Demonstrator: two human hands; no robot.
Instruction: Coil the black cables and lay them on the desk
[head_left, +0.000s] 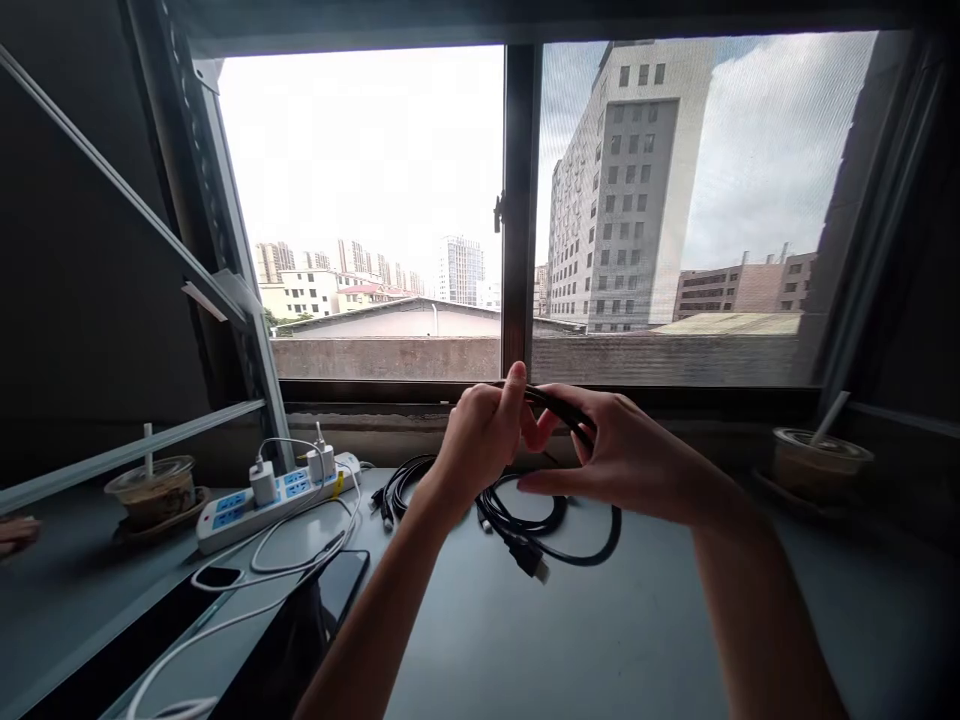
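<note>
My left hand (pixel 480 440) and my right hand (pixel 622 455) are raised above the grey table (pixel 585 630) in front of the window. Both are closed on a coiled black cable (pixel 559 405), which loops down below them. One of its plugs (pixel 534 562) dangles just above the table. My left thumb points up over the coil. My right hand's fingers pinch the coil from the right side. Another bundle of black cables (pixel 397 485) lies on the table behind my left wrist.
A white power strip (pixel 247 505) with white chargers and white leads lies at the left. Dark phones (pixel 341 585) rest near it. A drink cup with a straw (pixel 154 490) stands far left, another cup (pixel 817 460) far right. Another person's fingers (pixel 15 532) show at the left edge.
</note>
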